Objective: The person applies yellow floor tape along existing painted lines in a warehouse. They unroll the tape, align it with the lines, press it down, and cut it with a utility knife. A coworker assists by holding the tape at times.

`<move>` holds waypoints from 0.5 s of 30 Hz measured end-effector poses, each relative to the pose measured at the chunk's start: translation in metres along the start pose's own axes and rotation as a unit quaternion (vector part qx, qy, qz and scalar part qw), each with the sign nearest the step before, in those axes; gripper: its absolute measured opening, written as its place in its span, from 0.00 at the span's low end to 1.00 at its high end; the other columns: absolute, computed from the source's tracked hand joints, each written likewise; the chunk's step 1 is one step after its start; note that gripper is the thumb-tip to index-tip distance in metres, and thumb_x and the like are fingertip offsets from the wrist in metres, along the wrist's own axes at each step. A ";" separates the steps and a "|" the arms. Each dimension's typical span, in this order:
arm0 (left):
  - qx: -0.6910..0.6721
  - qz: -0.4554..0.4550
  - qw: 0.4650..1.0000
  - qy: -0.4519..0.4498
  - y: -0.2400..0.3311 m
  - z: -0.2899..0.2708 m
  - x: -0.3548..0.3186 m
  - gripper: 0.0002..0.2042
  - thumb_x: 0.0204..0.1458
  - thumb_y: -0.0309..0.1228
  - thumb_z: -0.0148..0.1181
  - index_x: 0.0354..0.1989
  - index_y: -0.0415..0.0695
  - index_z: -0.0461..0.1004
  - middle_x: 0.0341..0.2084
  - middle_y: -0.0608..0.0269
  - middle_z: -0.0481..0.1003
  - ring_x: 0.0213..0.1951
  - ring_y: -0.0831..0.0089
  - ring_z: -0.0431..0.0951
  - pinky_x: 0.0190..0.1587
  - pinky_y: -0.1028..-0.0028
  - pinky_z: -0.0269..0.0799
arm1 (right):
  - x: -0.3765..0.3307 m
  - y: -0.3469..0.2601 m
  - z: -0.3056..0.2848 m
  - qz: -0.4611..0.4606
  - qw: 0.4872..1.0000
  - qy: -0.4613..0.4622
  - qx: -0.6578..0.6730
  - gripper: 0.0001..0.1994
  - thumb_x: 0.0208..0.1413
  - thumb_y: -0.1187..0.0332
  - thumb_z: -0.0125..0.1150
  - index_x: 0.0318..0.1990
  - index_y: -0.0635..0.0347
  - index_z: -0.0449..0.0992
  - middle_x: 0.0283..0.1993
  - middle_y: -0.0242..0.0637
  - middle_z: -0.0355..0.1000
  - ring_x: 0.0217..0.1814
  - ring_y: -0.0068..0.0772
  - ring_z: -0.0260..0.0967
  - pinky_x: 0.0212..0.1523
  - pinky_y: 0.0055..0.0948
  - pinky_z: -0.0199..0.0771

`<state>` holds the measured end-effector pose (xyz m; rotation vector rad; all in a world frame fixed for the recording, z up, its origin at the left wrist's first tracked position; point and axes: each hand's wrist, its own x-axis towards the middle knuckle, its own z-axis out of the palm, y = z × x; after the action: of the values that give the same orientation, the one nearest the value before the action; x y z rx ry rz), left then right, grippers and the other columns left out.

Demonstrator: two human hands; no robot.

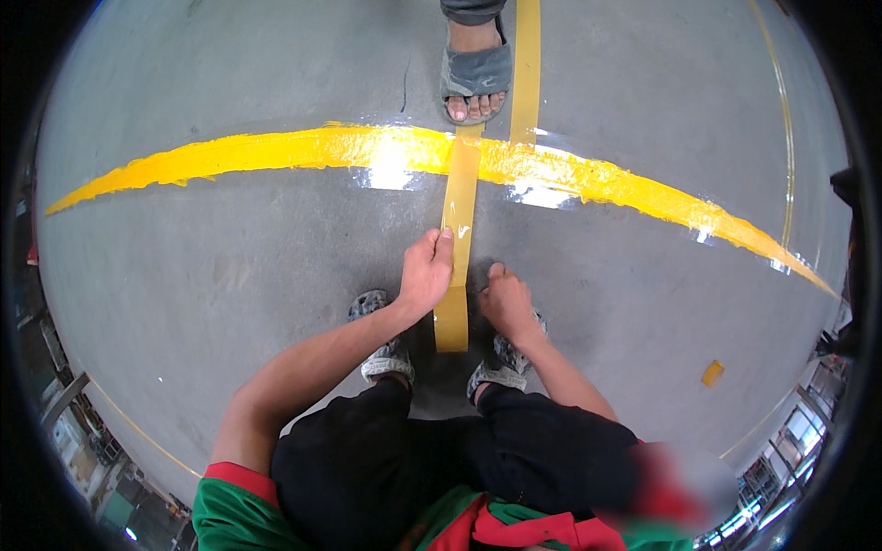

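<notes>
I look down on a grey polished concrete floor (pixel 230 285), which fills the view. Across it curves a broad band of wet, glossy yellow paint (pixel 276 149), running from the left edge to the lower right. A long strip of yellow-tan tape (pixel 457 220) lies lengthwise from between my feet up to the painted band, crossing it; a second, similar strip (pixel 525 64) continues beyond, just beside another person's foot in a grey sandal (pixel 476 78). My own grey shoes (pixel 386 354) stand either side of the tape's near end. My left hand (pixel 424 275) presses on the strip's left edge, fingers curled and thumb on the tape. My right hand (pixel 505 298) rests just right of the strip, fingers folded together; I cannot tell whether it touches the tape. A small yellow scrap (pixel 712 373) lies well apart at right.
</notes>
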<state>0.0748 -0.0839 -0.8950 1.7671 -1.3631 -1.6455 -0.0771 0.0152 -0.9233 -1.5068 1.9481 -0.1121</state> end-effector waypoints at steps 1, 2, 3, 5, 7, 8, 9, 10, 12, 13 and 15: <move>-0.014 0.006 1.000 -0.003 -0.001 0.000 0.000 0.18 0.67 0.37 0.46 0.29 0.34 0.67 0.18 0.48 0.67 0.21 0.65 0.67 0.29 0.61 0.64 | 0.006 0.002 -0.013 0.008 1.000 0.013 -0.014 0.07 0.48 0.76 0.58 0.35 0.67 0.71 0.36 0.57 0.75 0.35 0.63 0.74 0.37 0.54 0.75; -0.009 0.010 1.000 0.005 -0.001 0.001 0.000 0.18 0.67 0.37 0.46 0.29 0.34 0.67 0.17 0.49 0.67 0.21 0.66 0.67 0.29 0.62 0.64 | 0.012 0.006 -0.030 0.002 0.999 0.032 -0.025 0.06 0.48 0.76 0.58 0.34 0.67 0.72 0.35 0.56 0.76 0.34 0.62 0.74 0.36 0.52 0.75; -0.009 0.012 1.000 0.005 -0.002 0.001 0.000 0.18 0.67 0.37 0.46 0.28 0.34 0.67 0.17 0.49 0.67 0.22 0.67 0.66 0.29 0.62 0.64 | 0.021 0.009 -0.048 0.021 0.998 0.029 -0.042 0.06 0.48 0.76 0.59 0.33 0.67 0.73 0.34 0.56 0.76 0.33 0.60 0.75 0.35 0.50 0.75; -0.017 0.010 1.000 0.003 -0.003 0.001 0.000 0.18 0.67 0.36 0.46 0.28 0.34 0.67 0.17 0.50 0.67 0.22 0.70 0.66 0.28 0.62 0.64 | 0.048 0.017 -0.089 0.007 0.989 0.107 0.102 0.08 0.52 0.72 0.61 0.34 0.69 0.76 0.30 0.51 0.76 0.31 0.52 0.77 0.35 0.43 0.77; -0.030 -0.009 1.000 -0.003 -0.004 0.002 0.001 0.18 0.67 0.36 0.47 0.28 0.34 0.67 0.16 0.51 0.66 0.22 0.71 0.66 0.28 0.63 0.64 | 0.084 0.016 -0.119 0.008 0.968 0.172 0.182 0.10 0.55 0.69 0.62 0.35 0.70 0.77 0.27 0.49 0.76 0.28 0.39 0.77 0.34 0.37 0.75; -0.028 -0.004 1.000 -0.004 -0.004 0.002 0.001 0.18 0.67 0.36 0.47 0.28 0.34 0.67 0.16 0.51 0.66 0.22 0.71 0.66 0.28 0.63 0.64 | 0.103 0.013 -0.130 -0.022 0.965 0.166 0.200 0.11 0.58 0.68 0.62 0.38 0.70 0.77 0.29 0.47 0.78 0.31 0.31 0.78 0.36 0.32 0.76; -0.028 -0.010 1.000 -0.005 -0.004 0.002 0.001 0.18 0.67 0.36 0.47 0.28 0.34 0.67 0.16 0.51 0.66 0.21 0.70 0.66 0.28 0.63 0.64 | 0.122 0.005 -0.130 -0.084 0.930 0.194 0.300 0.09 0.58 0.71 0.61 0.39 0.70 0.77 0.30 0.46 0.79 0.35 0.31 0.80 0.39 0.29 0.77; -0.032 -0.024 0.999 -0.010 -0.004 0.002 0.001 0.18 0.67 0.36 0.47 0.28 0.34 0.67 0.16 0.51 0.66 0.21 0.70 0.66 0.28 0.63 0.64 | 0.141 -0.004 -0.129 -0.084 0.916 0.173 0.352 0.09 0.58 0.71 0.61 0.39 0.70 0.77 0.31 0.46 0.80 0.35 0.32 0.80 0.40 0.29 0.78; -0.026 0.000 1.000 0.000 -0.002 0.001 0.000 0.18 0.67 0.36 0.47 0.28 0.34 0.67 0.17 0.50 0.67 0.21 0.67 0.67 0.29 0.62 0.65 | 0.169 -0.020 -0.118 -0.119 0.904 0.159 0.378 0.08 0.57 0.72 0.62 0.40 0.70 0.77 0.32 0.46 0.80 0.36 0.34 0.81 0.40 0.29 0.80; -0.027 -0.005 1.000 -0.002 -0.001 0.001 -0.001 0.18 0.67 0.36 0.47 0.28 0.34 0.67 0.17 0.50 0.68 0.21 0.66 0.68 0.29 0.62 0.65 | 0.178 -0.027 -0.110 -0.135 0.915 0.162 0.345 0.08 0.57 0.73 0.62 0.40 0.70 0.77 0.32 0.47 0.80 0.36 0.34 0.81 0.40 0.30 0.80; -0.018 0.006 1.000 0.004 0.001 0.001 -0.002 0.18 0.66 0.36 0.47 0.28 0.34 0.67 0.17 0.48 0.69 0.22 0.63 0.70 0.30 0.61 0.66 | 0.192 -0.036 -0.097 -0.147 0.932 0.166 0.285 0.06 0.58 0.75 0.62 0.39 0.70 0.75 0.32 0.41 0.80 0.33 0.26 0.80 0.32 0.26 0.79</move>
<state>0.0738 -0.0825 -0.8930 1.7402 -1.3293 -1.6441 -0.1220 -0.1978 -0.9171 -1.4178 1.6973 -1.0316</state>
